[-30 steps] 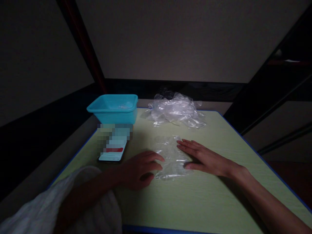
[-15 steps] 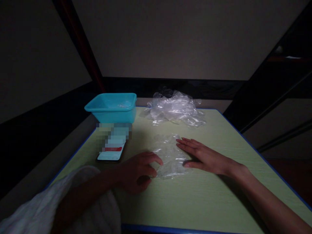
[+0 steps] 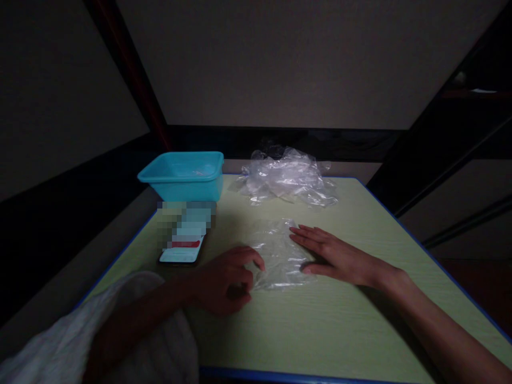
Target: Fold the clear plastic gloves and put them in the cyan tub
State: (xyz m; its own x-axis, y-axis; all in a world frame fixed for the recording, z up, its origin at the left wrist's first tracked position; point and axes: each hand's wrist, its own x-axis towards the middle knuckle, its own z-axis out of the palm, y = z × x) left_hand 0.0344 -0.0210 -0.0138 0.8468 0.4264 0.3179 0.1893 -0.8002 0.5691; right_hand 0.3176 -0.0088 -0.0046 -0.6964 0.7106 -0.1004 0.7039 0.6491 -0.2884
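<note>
A clear plastic bag [image 3: 276, 250] lies flat on the pale green table [image 3: 320, 320] in dim light. My right hand [image 3: 332, 256] rests flat on the bag's right side, fingers stretched out and together. At the bag's left edge my left hand [image 3: 228, 280] has its fingers curled, with thumb and fingertips pinching the lower left corner of the plastic. A white sleeve [image 3: 100, 336] covers my left arm.
A turquoise plastic tub [image 3: 184, 176] stands at the table's far left corner. A heap of crumpled clear bags [image 3: 288, 181] lies at the far edge. A phone with a lit screen [image 3: 184, 245] lies left of my left hand. Dark bars rise behind and to the right.
My left hand's fingers have curled in and closed on the bag's left corner. The right hand stays flat on the bag. The view has shifted slightly.
</note>
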